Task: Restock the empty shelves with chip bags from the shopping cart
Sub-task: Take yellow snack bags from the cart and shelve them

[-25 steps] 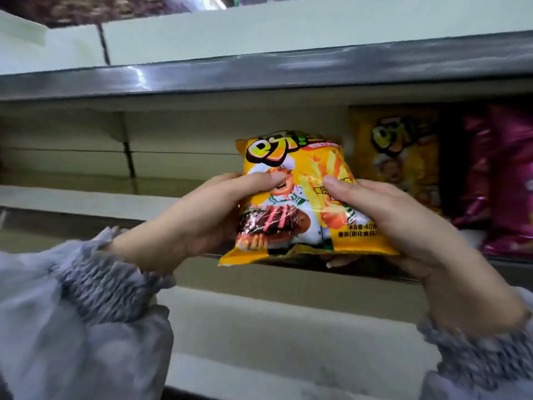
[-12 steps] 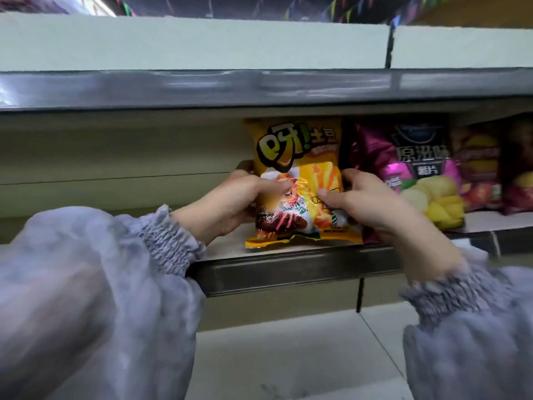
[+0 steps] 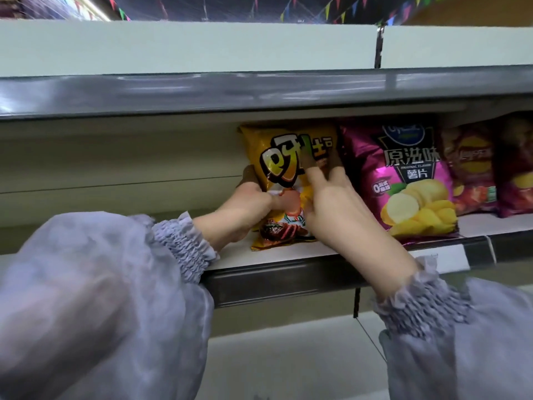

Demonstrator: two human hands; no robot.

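1. The yellow chip bag (image 3: 284, 166) stands upright on the shelf (image 3: 277, 256), its lower seam on the white board just behind the dark front rail. It is glossy. It has a large cartoon logo in black, yellow and green letters on the upper half, and a picture of a figure and dark red food on the lower half. Its lower part is a little crumpled.
2. The left hand (image 3: 245, 210) grips the bag at its 9 o'clock edge. The fingers go behind the edge and the thumb lies across the front.
3. The right hand (image 3: 337, 210) is at the bag's 3 to 4 o'clock side. Its fingers (image 3: 314, 167) are nearly straight and lie flat on the front, over the logo, pointing to 12 o'clock. They press the bag and are not wrapped around it.
4. Both wrists come out of grey sleeves with gathered cuffs, the left sleeve (image 3: 95, 298) from 7 o'clock and the right sleeve (image 3: 461, 342) from 5 o'clock.
5. At 3 o'clock of the yellow bag, just beside it, stands a purple chip bag (image 3: 409, 174) showing potato slices. Farther toward 3 o'clock is a red-orange bag (image 3: 473, 168), which is blurred.
6. At 9 o'clock of the yellow bag is the pale back wall of the shelf.
7. At 12 o'clock, the upper shelf (image 3: 202, 90) with its shiny grey rail hangs over the bags.
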